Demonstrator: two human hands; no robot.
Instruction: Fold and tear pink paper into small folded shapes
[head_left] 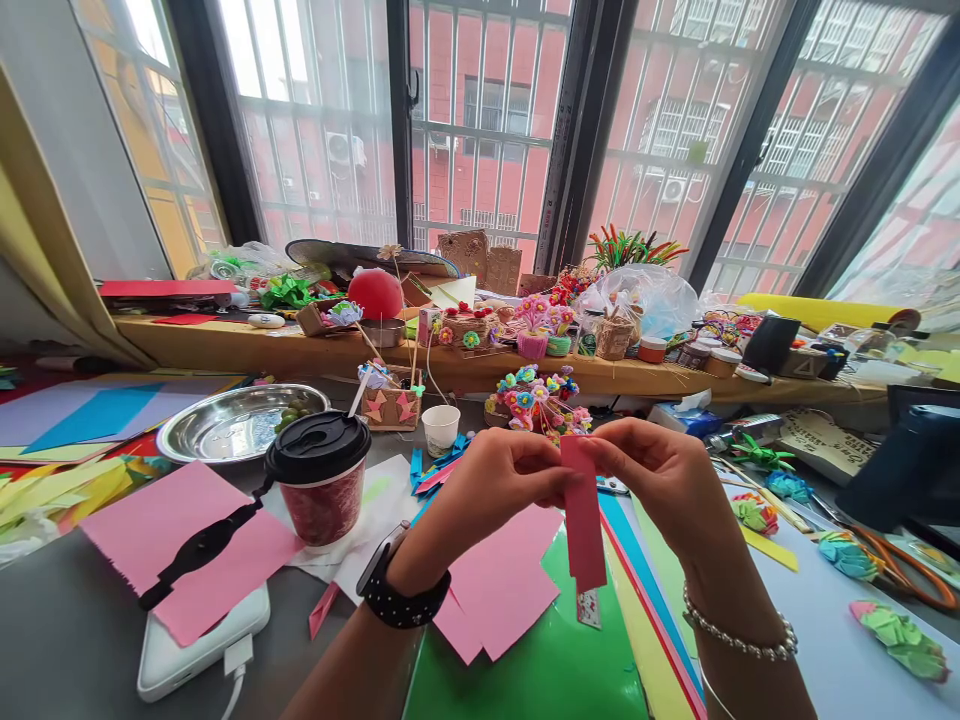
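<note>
My left hand pinches the left edge of a folded strip of pink paper, held upright above the table. At the strip's top edge, the thumb and fingers of my right hand are closed on it too. Below the strip shows the end of a narrow, patterned piece, possibly a ruler. Under my hands, a cut sheet of pink paper lies partly over a glossy green sheet. A small folded pink scrap rests left of my left wrist.
Left of my hands stand a lidded coffee cup, a metal bowl and a white power bank under another pink sheet. A small paper cup is behind. Orange-handled scissors and paper flowers lie right.
</note>
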